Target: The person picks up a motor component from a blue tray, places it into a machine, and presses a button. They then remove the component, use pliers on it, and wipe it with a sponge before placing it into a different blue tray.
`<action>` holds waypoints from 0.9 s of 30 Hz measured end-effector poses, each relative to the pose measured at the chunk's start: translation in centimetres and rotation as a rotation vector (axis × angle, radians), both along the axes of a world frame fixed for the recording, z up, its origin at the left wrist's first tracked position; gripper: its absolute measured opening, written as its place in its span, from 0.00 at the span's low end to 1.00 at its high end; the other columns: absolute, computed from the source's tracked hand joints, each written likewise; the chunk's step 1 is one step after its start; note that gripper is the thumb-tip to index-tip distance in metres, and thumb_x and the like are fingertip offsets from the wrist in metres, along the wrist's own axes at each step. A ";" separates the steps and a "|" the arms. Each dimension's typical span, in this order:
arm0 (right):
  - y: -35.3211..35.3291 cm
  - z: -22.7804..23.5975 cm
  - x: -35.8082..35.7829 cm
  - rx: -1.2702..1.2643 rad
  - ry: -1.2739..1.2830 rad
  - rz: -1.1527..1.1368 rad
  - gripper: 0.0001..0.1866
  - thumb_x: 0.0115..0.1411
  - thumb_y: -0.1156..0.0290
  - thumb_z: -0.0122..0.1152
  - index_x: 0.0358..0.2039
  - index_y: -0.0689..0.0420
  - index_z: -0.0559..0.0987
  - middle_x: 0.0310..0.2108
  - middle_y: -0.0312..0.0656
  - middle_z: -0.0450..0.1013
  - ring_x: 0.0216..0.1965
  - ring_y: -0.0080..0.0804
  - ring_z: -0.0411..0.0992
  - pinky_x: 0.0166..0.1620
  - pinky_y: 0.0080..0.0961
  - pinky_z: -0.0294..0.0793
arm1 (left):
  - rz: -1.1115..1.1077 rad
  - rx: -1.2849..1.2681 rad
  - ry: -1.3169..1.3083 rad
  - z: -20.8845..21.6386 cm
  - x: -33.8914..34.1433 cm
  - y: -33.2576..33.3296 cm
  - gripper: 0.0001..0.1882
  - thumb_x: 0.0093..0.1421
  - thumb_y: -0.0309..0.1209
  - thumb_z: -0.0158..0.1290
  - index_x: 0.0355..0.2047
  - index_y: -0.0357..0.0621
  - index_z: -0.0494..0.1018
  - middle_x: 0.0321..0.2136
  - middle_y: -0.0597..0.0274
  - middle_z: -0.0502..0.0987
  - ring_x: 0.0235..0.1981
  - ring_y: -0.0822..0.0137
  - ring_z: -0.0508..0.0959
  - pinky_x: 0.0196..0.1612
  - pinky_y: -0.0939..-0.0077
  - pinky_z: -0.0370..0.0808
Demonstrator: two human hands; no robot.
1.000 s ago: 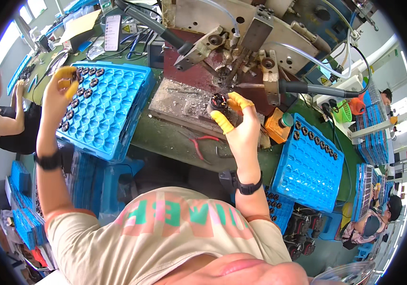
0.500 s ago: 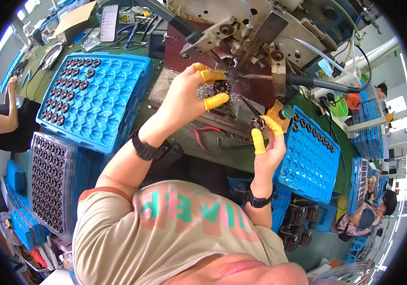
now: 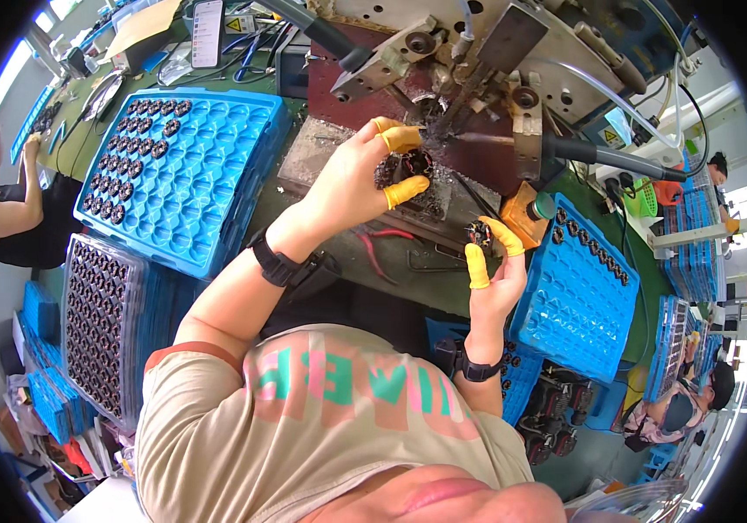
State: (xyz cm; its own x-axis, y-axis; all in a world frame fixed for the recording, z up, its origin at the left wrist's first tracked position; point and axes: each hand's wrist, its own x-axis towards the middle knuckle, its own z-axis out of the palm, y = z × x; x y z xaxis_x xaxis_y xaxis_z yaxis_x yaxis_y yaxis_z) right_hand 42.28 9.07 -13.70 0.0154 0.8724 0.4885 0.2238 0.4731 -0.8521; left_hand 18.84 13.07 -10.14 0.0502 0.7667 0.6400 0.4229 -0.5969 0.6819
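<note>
Workshop with green-topped bench [image 3: 434, 292], bench machine [image 3: 513, 39] straight ahead, blue tray [image 3: 203, 187] on my left, second blue tray [image 3: 570, 301] on my right. Mid-batch, I'd say: left one is part-loaded, right one has a row along its far edge plus one more started. Can't tell from this alone which feeds and which collects. Filled tray [image 3: 135, 349] sits lower left.

Left hand [image 3: 382, 170]: forearm angled in from lower left, covered thumb and forefinger closed around a dark round part [image 3: 407, 166] just under the tooling. Can't tell if it's seated. Right hand [image 3: 497, 270]: forearm near upright, fingertips up, pinching a smaller-looking wound part [image 3: 478, 233] beside the orange container [image 3: 526, 218], clear of the machine.
</note>
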 end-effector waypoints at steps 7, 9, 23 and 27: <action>0.1 1.4 -2.3 0.122 -0.051 0.140 0.23 0.59 0.60 0.66 0.50 0.60 0.73 0.48 0.46 0.74 0.47 0.37 0.72 0.53 0.31 0.69 | 0.015 0.145 0.148 -0.2 -0.1 -0.2 0.17 0.46 0.26 0.67 0.38 0.49 0.79 0.39 0.57 0.75 0.44 0.54 0.76 0.48 0.65 0.75; 1.3 1.4 -3.2 0.247 -0.175 0.160 0.23 0.61 0.60 0.63 0.51 0.61 0.72 0.50 0.47 0.73 0.50 0.41 0.71 0.55 0.33 0.68 | 0.001 0.136 0.129 -0.2 -0.2 -0.2 0.16 0.46 0.25 0.67 0.38 0.47 0.78 0.39 0.57 0.75 0.44 0.54 0.76 0.48 0.65 0.75; 2.7 2.3 -3.5 0.228 -0.212 0.082 0.23 0.62 0.64 0.61 0.53 0.63 0.71 0.52 0.49 0.70 0.55 0.44 0.68 0.58 0.36 0.65 | -0.037 -0.046 -0.120 -0.7 -0.2 -1.3 0.30 0.50 0.27 0.65 0.53 0.38 0.67 0.46 0.50 0.72 0.47 0.52 0.75 0.52 0.65 0.72; 3.4 1.2 1.4 0.267 -0.492 -0.325 0.23 0.64 0.71 0.58 0.56 0.67 0.67 0.54 0.55 0.68 0.55 0.48 0.68 0.59 0.37 0.65 | 0.044 -0.111 0.099 0.7 -2.5 -5.4 0.35 0.52 0.32 0.65 0.59 0.41 0.64 0.53 0.50 0.70 0.53 0.53 0.72 0.56 0.63 0.68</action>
State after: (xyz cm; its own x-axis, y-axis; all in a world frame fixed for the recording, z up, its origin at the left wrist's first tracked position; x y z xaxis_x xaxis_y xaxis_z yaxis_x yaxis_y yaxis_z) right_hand 43.64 12.48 -12.47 -0.0225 0.7084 0.7054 0.7255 0.4970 -0.4760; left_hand 16.31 7.65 -9.41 0.0737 0.8352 0.5450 0.5150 -0.4998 0.6964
